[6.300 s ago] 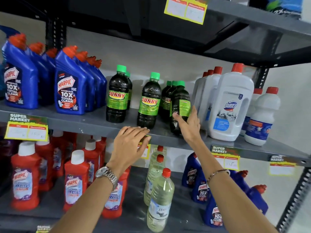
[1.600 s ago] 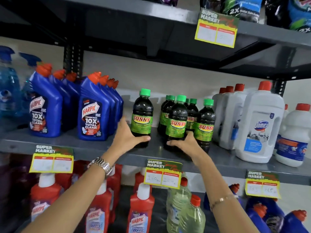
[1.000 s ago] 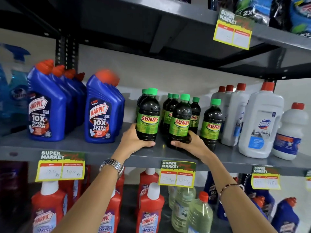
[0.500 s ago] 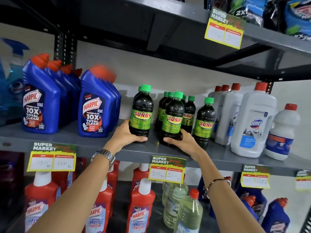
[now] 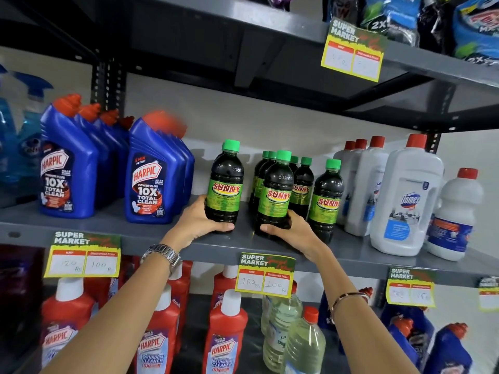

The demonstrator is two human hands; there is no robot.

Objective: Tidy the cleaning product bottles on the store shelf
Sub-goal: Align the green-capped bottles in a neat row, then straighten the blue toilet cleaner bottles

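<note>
Dark Sunny bottles with green caps stand on the grey middle shelf (image 5: 129, 233). My left hand (image 5: 199, 220) grips the base of the leftmost Sunny bottle (image 5: 225, 182), which stands apart from the rest. My right hand (image 5: 290, 229) holds the base of the front Sunny bottle (image 5: 276, 190) of a tight cluster. Several more Sunny bottles (image 5: 325, 195) crowd behind and to the right of it.
Blue Harpic bottles (image 5: 151, 174) stand in rows to the left, white Domex jugs (image 5: 407, 195) to the right. Red Harpic bottles (image 5: 226, 336) and clear bottles (image 5: 302, 344) fill the shelf below. Yellow price tags (image 5: 266, 276) hang from the shelf edges. Packets lie on the top shelf (image 5: 432, 66).
Both hands have stayed on the same two Sunny bottles. The left bottle has edged slightly away from the cluster; the view has shifted a little.
</note>
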